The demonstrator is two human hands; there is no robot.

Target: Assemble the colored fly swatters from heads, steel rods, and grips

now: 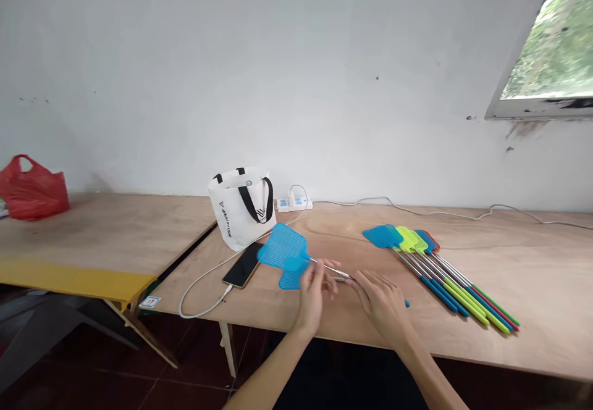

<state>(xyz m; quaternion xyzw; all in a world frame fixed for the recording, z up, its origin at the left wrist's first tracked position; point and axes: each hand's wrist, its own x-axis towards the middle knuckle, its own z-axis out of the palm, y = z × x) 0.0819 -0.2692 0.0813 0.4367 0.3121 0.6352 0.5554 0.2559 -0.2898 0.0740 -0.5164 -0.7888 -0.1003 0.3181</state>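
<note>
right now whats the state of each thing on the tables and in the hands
blue fly swatter: lifted at the head, metal rod held in both hands
left hand: fingers pinched on the rod near the head
right hand: closed on the rod further down
phone: flat, screen dark, cable plugged in
white tote bag: upright, open
power strip: charger plugged in
fly swatter bundle: lying flat, side by side
red plastic bag: slumped, handles up
</note>
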